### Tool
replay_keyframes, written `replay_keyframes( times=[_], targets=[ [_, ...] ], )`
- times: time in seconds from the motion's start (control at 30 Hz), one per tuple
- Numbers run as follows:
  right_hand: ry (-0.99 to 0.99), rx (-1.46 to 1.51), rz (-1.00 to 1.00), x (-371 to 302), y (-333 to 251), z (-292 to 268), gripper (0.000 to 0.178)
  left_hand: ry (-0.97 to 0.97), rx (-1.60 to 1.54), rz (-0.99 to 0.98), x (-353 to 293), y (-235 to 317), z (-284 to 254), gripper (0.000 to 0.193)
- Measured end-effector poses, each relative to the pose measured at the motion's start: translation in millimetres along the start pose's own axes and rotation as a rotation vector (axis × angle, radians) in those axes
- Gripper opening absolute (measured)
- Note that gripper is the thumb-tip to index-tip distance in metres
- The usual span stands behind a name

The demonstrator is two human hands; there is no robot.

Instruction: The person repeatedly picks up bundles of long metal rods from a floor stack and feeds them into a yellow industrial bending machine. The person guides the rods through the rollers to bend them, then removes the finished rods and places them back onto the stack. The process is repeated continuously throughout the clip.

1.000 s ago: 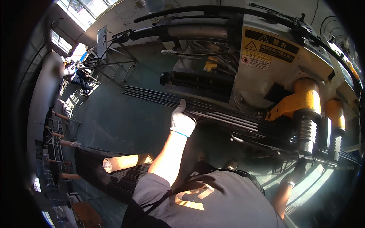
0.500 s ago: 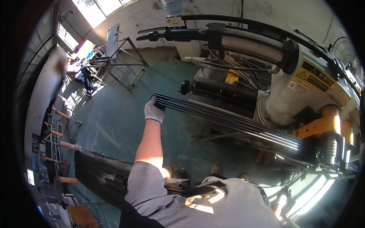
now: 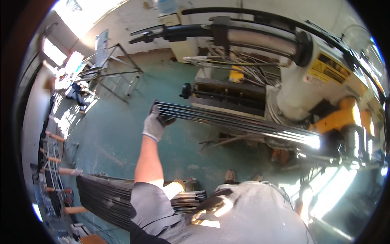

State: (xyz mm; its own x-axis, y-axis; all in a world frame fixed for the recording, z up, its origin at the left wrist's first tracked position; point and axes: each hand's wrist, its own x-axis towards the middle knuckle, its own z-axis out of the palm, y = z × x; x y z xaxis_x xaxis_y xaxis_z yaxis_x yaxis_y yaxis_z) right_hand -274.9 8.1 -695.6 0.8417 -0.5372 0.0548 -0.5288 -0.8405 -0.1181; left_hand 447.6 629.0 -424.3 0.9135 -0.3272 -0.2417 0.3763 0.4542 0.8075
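My left hand, in a pale knitted work glove with dark fingers, is closed round the left end of a bundle of long, thin metal tubes. Several of them lie side by side, slanting down to the right. Their far ends run in toward the yellow clamp part of a machine, where glare and dark parts hide them. The left arm is stretched out over the floor. I cannot make out my right hand; strong sunlight washes out the lower right.
A white machine with a long black-and-grey cylinder stands along the right. Below my left arm lies a big stack of dark tubes. A metal frame stand is at the far left. Rollers line the left side.
My view has shifted slightly, so the machine and stand appear further left. My left hand still grips the tube ends, and the bundle keeps nearly the same slant.
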Motion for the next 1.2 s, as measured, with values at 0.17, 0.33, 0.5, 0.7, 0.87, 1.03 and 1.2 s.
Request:
replay_keyframes(
  times=[0.17, 0.33, 0.5, 0.7, 0.87, 1.03, 1.2],
  targets=[
    [0.127, 0.906, 0.924, 74, -100, -51, 0.028, 0.119, 0.064, 0.012, -10, 8, -6, 0.059],
    [0.13, 0.904, 0.808, 87, -129, -98, 0.036, 0.189, -0.311, 0.191, 1, -33, -33, 0.064],
    [-0.097, 0.926, 0.907, 66, -71, -69, 0.046, 0.431, -0.289, -0.037, -35, -151, 15, 0.073],
    [-0.467, 0.611, 0.889, 62, 37, -25, 0.048, -0.148, -0.445, -0.448, -82, -362, 99, 0.046],
    [-0.444, 0.319, 0.462, 77, 137, -4, 0.042, 0.253, -0.06, -0.63, -107, -436, 244, 0.035],
    [-0.463, 0.448, 0.574, 98, 192, -1, 0.043, 0.266, 0.282, -0.655, -129, -466, 261, 0.033],
    [-0.345, 0.608, 0.551, 107, 193, 40, 0.045, 0.198, 0.536, -0.669, -147, -476, 244, 0.032]
  ],
)
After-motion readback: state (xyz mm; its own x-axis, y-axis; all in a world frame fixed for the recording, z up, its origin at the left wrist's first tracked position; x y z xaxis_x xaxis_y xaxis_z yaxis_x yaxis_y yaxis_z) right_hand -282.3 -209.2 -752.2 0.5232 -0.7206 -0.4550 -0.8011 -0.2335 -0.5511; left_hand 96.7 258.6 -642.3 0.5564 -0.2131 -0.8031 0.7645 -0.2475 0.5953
